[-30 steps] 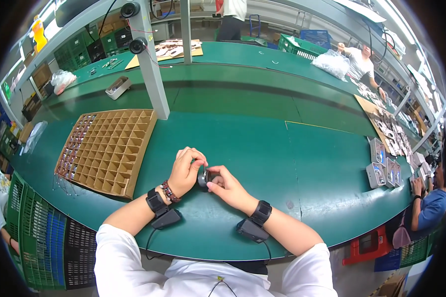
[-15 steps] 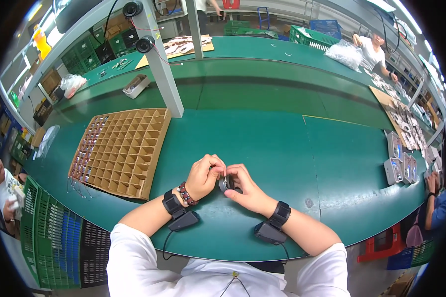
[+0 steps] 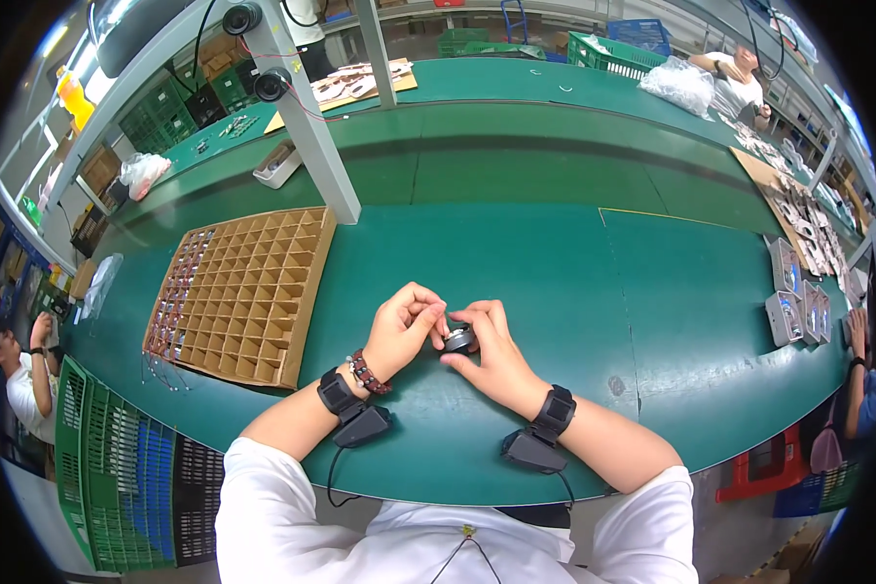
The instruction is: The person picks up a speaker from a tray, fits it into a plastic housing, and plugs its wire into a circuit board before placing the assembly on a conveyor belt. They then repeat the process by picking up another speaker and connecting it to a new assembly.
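Note:
My right hand (image 3: 499, 358) holds a small round part (image 3: 457, 341), dark-rimmed with a silvery face, between thumb and fingers above the green table. My left hand (image 3: 404, 329) is at the part's left edge, its thumb and forefinger pinched together. Whatever lies in that pinch is too small to make out. Left of my hands sits a divided cardboard tray (image 3: 313, 304). Its leftmost columns hold small pieces with red wires, some hanging over the near edge; most other cells show bare cardboard.
A grey post (image 3: 316, 146) rises behind the tray, carrying two round black devices (image 3: 272, 85). Small grey bins (image 3: 784, 319) stand at the right, near a board (image 3: 774, 190) of pale flat pieces. A grey box (image 3: 278, 165) lies beyond the tray. Co-workers sit around.
The round part has tipped from edge-on so its silvery face shows more upward. My left fingers have drawn slightly away from it. The whole view has shifted a little.

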A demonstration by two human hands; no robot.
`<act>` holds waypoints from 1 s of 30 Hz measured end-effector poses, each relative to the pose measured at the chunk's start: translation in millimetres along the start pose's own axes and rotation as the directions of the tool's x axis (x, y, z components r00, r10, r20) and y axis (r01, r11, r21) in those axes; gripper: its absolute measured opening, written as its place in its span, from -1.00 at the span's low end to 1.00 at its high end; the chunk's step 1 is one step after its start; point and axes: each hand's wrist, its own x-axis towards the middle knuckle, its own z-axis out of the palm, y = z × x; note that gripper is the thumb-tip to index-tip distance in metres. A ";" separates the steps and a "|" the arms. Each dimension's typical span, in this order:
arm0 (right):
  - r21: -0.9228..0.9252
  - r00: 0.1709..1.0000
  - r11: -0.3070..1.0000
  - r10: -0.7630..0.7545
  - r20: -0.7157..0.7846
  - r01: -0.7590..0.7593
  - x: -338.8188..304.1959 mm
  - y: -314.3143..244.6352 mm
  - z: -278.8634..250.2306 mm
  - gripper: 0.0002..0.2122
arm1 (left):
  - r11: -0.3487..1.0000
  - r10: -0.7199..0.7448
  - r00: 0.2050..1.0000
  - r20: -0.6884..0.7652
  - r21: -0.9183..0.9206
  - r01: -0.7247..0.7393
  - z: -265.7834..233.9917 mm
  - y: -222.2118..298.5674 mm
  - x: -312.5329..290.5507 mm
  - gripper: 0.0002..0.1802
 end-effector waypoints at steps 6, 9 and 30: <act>0.118 0.996 0.990 0.080 -0.037 -0.075 6.8 -7.5 1.3 -0.54 | 0.992 0.108 0.994 0.010 -0.073 -0.107 -9.5 -0.6 0.0 -0.86; 0.079 0.988 0.996 -0.022 -0.156 0.035 12.3 -4.6 -1.2 -0.62 | 0.973 0.188 0.978 -0.086 -0.122 -0.197 -6.7 6.0 1.0 -0.80; 0.499 0.966 0.827 0.209 0.153 -0.258 12.5 1.1 6.8 -0.76 | 0.887 0.295 0.947 0.124 0.331 -0.320 -18.2 1.2 -6.9 -0.83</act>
